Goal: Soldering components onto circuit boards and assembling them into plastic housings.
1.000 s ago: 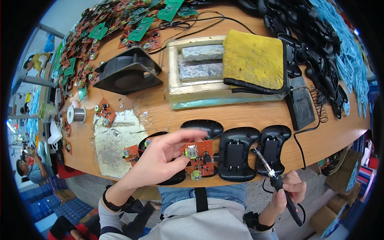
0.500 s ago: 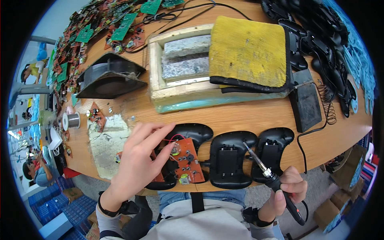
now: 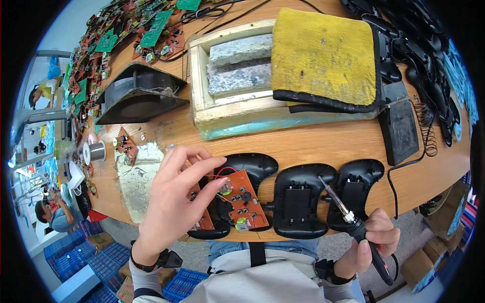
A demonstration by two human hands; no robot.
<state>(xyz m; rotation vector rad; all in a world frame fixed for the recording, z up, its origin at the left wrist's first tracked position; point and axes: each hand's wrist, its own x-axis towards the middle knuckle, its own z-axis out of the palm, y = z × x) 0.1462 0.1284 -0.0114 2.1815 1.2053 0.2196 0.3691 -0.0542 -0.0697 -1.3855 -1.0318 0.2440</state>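
Note:
My left hand (image 3: pixel 174 199) reaches over the leftmost black gamepad shell (image 3: pixel 255 166), thumb and forefinger apart. Its thumb tip is at the edge of a reddish-brown circuit board (image 3: pixel 244 194) lying on that shell. A thin red wire (image 3: pixel 228 168) loops between the fingertips and the board; whether a finger touches it, I cannot tell. Part of a second brown board (image 3: pixel 203 218) shows below the thumb. In my right hand (image 3: pixel 378 237) is a soldering iron (image 3: pixel 359 230), pointing up and left, its tip over the right side of the middle gamepad shell (image 3: pixel 298 202).
Right of these lies another black shell (image 3: pixel 356 189). Behind stand a wooden tray (image 3: pixel 227 113) with a yellow cloth (image 3: pixel 326 60), a black fan (image 3: pixel 141 96) and a black iron stand (image 3: pixel 399 123). A solder spool (image 3: pixel 94 151) sits left. Circuit boards (image 3: pixel 108 43) and black shells (image 3: pixel 404 55) pile up at the back.
The view has shifted slightly, so most things appear further right. My left fingers have bent a little above the board. My right hand still holds the iron in the same pose.

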